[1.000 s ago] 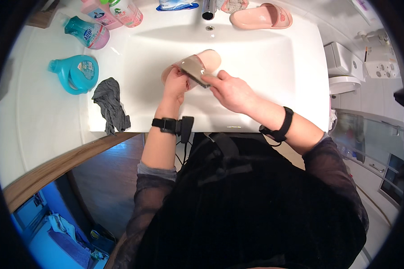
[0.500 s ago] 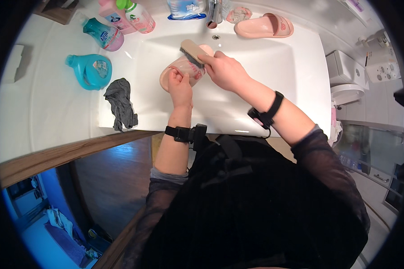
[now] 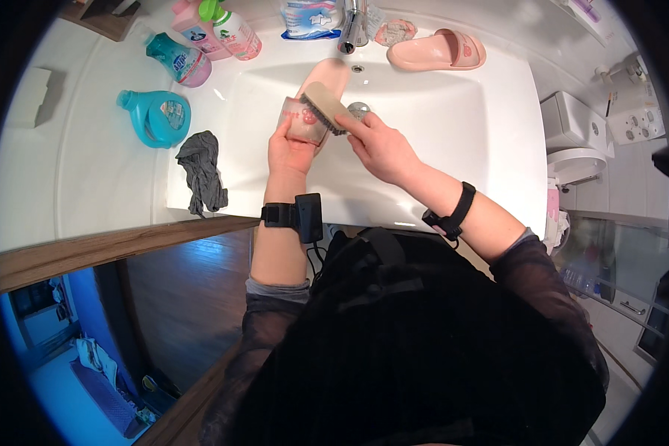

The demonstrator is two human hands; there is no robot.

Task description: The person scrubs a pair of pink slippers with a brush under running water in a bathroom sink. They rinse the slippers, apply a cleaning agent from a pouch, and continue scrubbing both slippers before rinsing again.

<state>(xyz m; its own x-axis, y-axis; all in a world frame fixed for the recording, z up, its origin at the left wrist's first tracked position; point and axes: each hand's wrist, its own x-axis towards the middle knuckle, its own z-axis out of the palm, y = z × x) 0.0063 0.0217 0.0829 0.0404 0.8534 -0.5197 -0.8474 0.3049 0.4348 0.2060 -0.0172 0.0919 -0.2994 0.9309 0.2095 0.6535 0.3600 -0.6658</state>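
Observation:
Over the white sink basin (image 3: 453, 119), my left hand (image 3: 290, 152) grips a pink slipper (image 3: 316, 93) by its strap end, sole end pointing toward the faucet (image 3: 349, 30). My right hand (image 3: 379, 145) holds a scrub brush (image 3: 321, 102) with a pale wooden back, bristles pressed against the slipper's strap. A second pink slipper (image 3: 438, 50) lies on the counter behind the basin, right of the faucet.
On the counter at the left stand a teal detergent jug (image 3: 156, 115), a teal bottle (image 3: 177, 59) and pink spray bottles (image 3: 227, 28). A grey rag (image 3: 201, 171) lies near the counter's front edge. A toilet (image 3: 572, 141) stands at the right.
The brush has slid from the far end of the slipper back down onto its strap, and both hands shifted slightly within the basin.

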